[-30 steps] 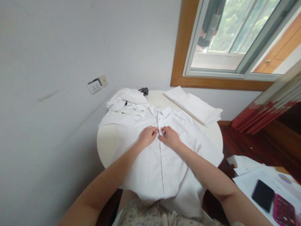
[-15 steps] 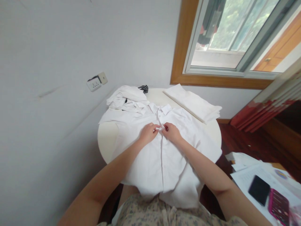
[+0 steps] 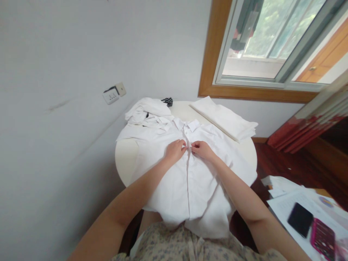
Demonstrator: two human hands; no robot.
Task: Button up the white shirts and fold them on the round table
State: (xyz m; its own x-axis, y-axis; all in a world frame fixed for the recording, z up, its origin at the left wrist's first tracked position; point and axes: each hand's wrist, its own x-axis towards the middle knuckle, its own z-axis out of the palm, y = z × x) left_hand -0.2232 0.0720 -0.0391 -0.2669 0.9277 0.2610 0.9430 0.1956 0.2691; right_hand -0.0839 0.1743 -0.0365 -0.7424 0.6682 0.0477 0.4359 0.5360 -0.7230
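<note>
A white button-up shirt [image 3: 171,185] lies front side up on a round white table [image 3: 126,159], its collar pointing away from me and its hem hanging over the near edge. At the front placket below the collar, my left hand [image 3: 176,150] pinches one edge of the cloth. Close beside it my right hand [image 3: 202,149] pinches the placket from the other side, the fingertips nearly meeting. Whether a button sits between the fingers is too small to make out.
Crumpled white clothes [image 3: 148,112] lie at the table's back left, by a black striped cloth [image 3: 168,102]. A folded white garment [image 3: 224,117] lies back right. At lower right, papers carry a dark phone [image 3: 300,219] and a pink-edged device [image 3: 323,239]. A wall [image 3: 67,127] borders the left.
Both hands stay at the same part of the placket. Their fingers have shifted slightly and the cloth between them is less bunched. The view has moved a little.
</note>
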